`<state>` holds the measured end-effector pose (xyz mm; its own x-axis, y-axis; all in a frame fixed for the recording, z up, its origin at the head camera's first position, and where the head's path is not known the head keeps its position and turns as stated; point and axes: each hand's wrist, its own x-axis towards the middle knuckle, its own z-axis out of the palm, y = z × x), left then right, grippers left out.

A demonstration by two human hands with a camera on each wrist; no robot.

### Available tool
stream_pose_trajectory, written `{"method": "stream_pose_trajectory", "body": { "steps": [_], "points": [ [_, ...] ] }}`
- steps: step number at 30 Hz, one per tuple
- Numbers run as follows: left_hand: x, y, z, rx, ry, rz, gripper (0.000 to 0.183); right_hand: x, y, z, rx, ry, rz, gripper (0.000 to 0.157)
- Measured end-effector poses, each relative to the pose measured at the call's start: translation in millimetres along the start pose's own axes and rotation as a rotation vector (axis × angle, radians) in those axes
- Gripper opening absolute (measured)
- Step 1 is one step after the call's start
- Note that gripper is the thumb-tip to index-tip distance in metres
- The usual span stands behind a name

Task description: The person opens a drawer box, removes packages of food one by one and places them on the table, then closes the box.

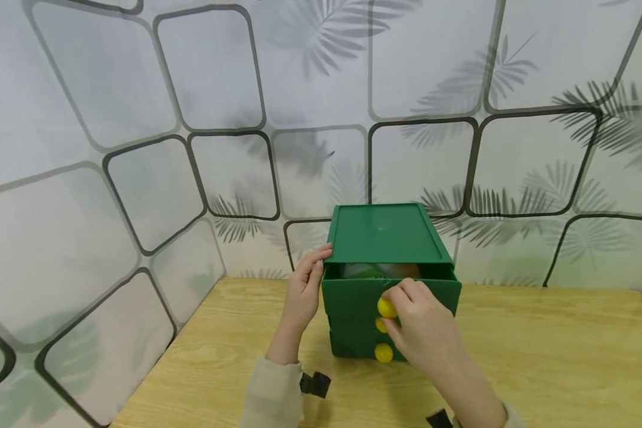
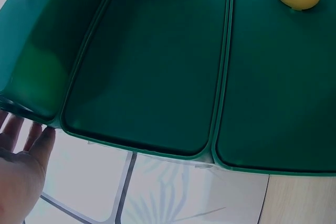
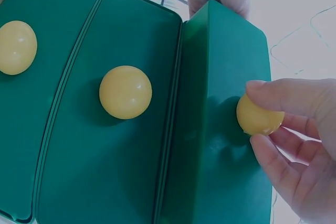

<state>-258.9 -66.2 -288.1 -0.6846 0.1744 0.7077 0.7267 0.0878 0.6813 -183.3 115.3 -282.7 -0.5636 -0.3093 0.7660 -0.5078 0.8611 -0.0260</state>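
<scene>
A small green drawer cabinet [image 1: 382,233] with three drawers stands on the table. Its top drawer [image 1: 350,295] is pulled partly out, and something in clear and green wrapping [image 1: 361,271] shows inside. My right hand [image 1: 425,324] pinches the round yellow knob [image 3: 256,118] of that drawer between thumb and fingers. Against the cabinet's left side rests my left hand [image 1: 301,291], its fingers extended along the upper edge. The left wrist view shows the same hand [image 2: 21,174] at the cabinet's side. Below are the middle knob [image 3: 125,92] and the bottom knob [image 1: 383,353], on closed drawers.
The wood-grain table [image 1: 545,351] extends on both sides of the cabinet. Behind and to the left hangs a pale curtain [image 1: 321,172] with dark rounded outlines and leaf prints. A black strap [image 1: 315,385] is at the left wrist.
</scene>
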Motion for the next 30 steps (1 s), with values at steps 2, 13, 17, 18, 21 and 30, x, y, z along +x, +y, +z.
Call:
{"method": "stream_pose_trajectory", "body": {
  "steps": [2, 13, 17, 18, 21, 30],
  "points": [
    [-0.1, -0.1, 0.5, -0.001, 0.001, 0.004, 0.027, -0.5, 0.0, -1.1, 0.000, 0.001, -0.006, 0.031],
    [-1.5, 1.7, 3.6, -0.012, -0.006, 0.017, 0.028, -4.4, -3.2, -9.5, 0.023, -0.029, -0.005, 0.030],
    [-2.2, -9.0, 3.6, -0.009, -0.005, 0.036, 0.028, -5.4, -4.8, -12.0, 0.031, -0.036, -0.002, 0.032],
    [-2.1, -13.2, 3.4, -0.008, -0.005, 0.042, 0.028, -5.5, -5.1, -12.4, 0.033, -0.036, -0.003, 0.033],
    [-2.5, -17.3, 3.3, -0.013, -0.004, 0.053, 0.028, -6.1, -5.6, -13.4, 0.039, -0.043, -0.005, 0.033],
    [-1.6, 1.3, 2.3, 0.004, 0.005, 0.037, 0.027, -6.5, -6.9, -17.0, 0.038, -0.062, -0.016, 0.032]
  ]
}}
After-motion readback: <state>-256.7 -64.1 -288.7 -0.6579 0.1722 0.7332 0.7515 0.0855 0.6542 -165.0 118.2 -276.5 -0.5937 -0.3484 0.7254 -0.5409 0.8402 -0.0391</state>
